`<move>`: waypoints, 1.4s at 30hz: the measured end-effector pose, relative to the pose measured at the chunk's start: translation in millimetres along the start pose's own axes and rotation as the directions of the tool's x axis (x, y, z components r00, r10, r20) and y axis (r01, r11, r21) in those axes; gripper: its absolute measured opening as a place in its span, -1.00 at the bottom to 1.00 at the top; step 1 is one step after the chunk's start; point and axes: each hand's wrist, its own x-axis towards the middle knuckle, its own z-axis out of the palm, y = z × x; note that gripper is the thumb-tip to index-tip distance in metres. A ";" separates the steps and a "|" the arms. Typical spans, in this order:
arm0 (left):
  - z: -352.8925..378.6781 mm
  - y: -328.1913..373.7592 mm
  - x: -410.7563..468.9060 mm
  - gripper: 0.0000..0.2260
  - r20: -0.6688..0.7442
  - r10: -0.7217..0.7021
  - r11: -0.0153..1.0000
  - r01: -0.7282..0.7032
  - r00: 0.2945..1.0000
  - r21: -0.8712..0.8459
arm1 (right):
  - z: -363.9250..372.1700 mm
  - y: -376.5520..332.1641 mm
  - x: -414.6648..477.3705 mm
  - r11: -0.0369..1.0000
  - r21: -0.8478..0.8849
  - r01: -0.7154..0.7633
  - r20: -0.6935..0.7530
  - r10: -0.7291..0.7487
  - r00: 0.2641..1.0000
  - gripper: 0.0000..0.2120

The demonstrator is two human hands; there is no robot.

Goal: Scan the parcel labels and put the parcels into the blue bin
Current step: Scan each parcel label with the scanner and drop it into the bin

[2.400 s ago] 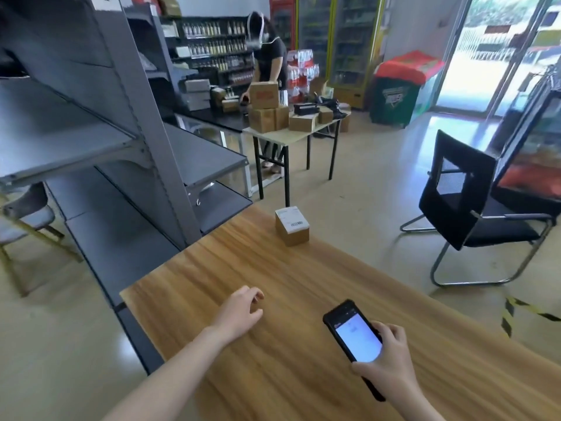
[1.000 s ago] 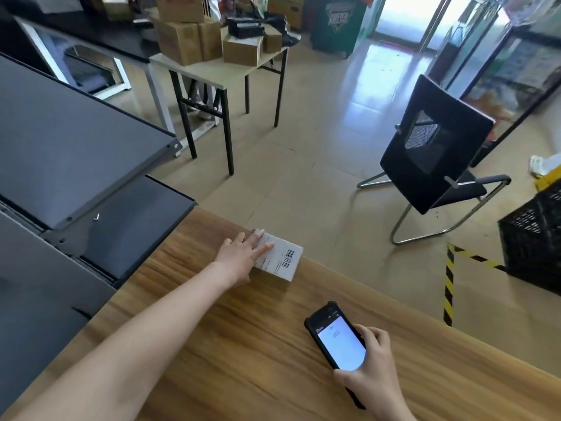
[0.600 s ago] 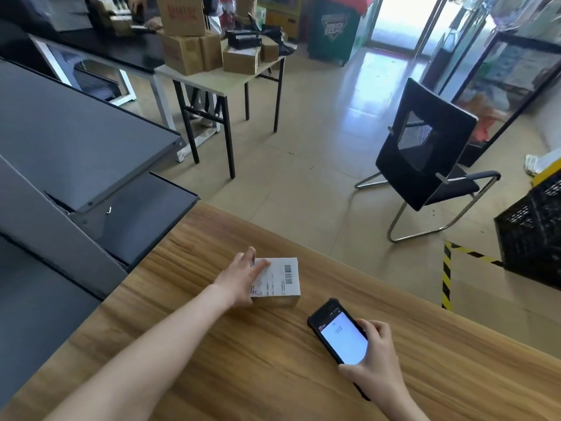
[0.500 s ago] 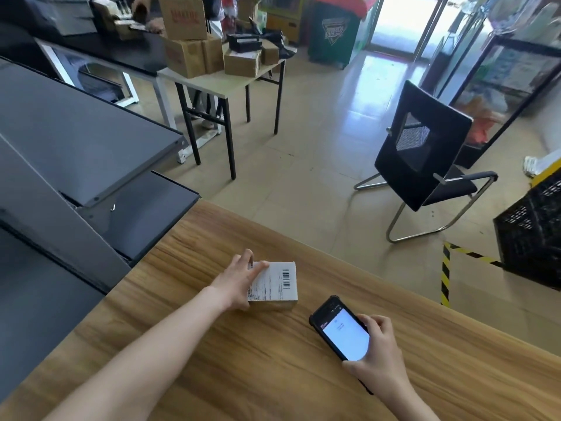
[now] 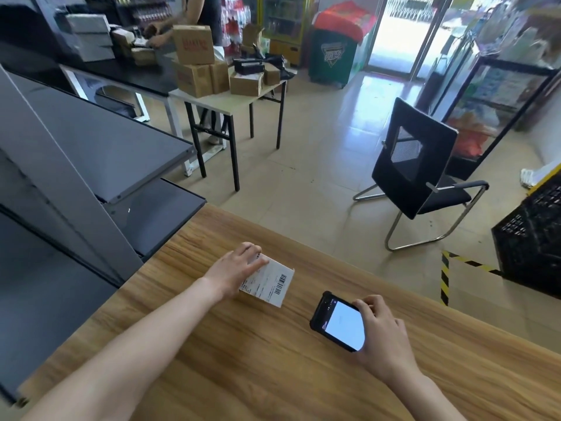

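Bare-skinned and palm down, the left hand [image 5: 235, 270] lies on the small parcel [image 5: 267, 284], fingers spread over its left end and gripping it. Its top face carries a white paper label [image 5: 271, 282] with fine printed lines too small to read and a black barcode [image 5: 280, 284] near the right end. This box-shaped parcel rests on the wooden tabletop [image 5: 243, 360], close to the far edge and nearer the far-left corner.

To the right, apart from the parcel, the right hand [image 5: 384, 338] clasps a black slab-shaped handheld scanner [image 5: 338, 320] by its right side, its white screen lit and facing up above the tabletop's warm striped grain.

Beyond the far edge stand a black mesh-backed chair [image 5: 416, 174] on a chrome frame and, at the right, a black lattice crate [image 5: 537, 238]. Brown cardboard boxes [image 5: 194, 45] on a pale folding table [image 5: 224, 100] bear red lettering, blurred past reading.
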 end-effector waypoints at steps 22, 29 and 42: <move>-14.7 37.7 -20.6 -0.27 -0.057 -0.017 0.993 0.010 0.998 -0.115 | 10.9 14.2 -81.0 0.959 0.219 -0.179 -0.103 0.205 0.973 -0.10; -33.0 155.2 -35.1 -0.22 -0.086 0.037 0.979 -0.054 0.996 -0.196 | 14.5 83.4 -199.4 0.771 0.554 -0.315 -0.171 0.475 0.863 -0.15; -49.4 548.0 -57.0 -0.18 -0.082 0.593 0.768 -0.593 0.801 -0.242 | 40.7 233.6 -550.5 0.299 0.749 -0.591 -0.107 0.935 0.337 -0.21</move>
